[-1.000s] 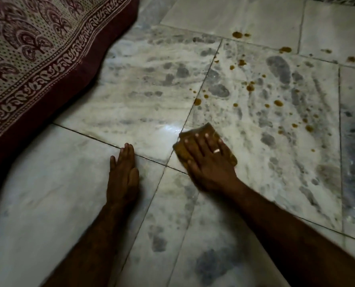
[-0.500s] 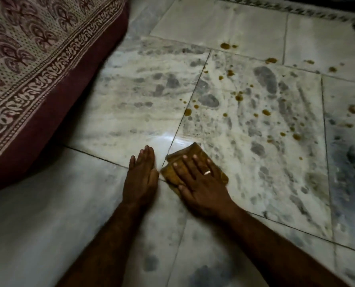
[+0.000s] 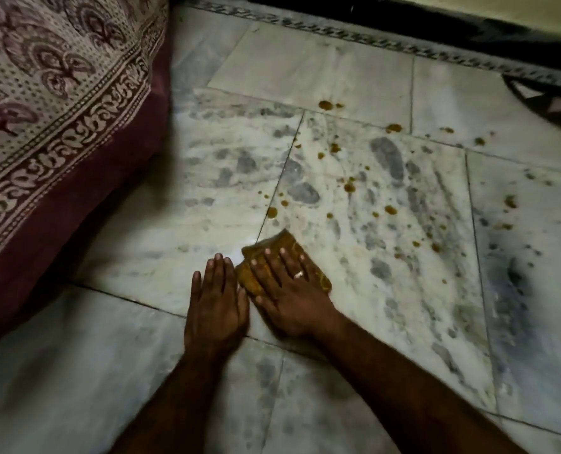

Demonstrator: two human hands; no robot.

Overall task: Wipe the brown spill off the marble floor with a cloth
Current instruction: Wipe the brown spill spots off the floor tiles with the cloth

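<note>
Brown drops of the spill [image 3: 349, 187] lie scattered over the white-grey marble floor [image 3: 387, 290], from the middle tile to the far right. A folded brown cloth [image 3: 280, 244] lies flat on the floor just below the nearest drop [image 3: 272, 212]. My right hand [image 3: 289, 290], with a ring on one finger, presses palm down on the cloth, fingers spread over it. My left hand [image 3: 217, 306] rests flat on the bare marble right beside it, touching the right hand's thumb side and holding nothing.
A bed or mattress with a maroon edge and a patterned cream cover [image 3: 53, 126] fills the left side. A dark patterned floor border [image 3: 371, 37] and wall base run along the top. A dark round object [image 3: 554, 103] sits at the far right.
My left hand has slid right until it touches the right hand. The right hand and cloth shifted slightly left and toward me. The view tilted up, showing more floor ahead.
</note>
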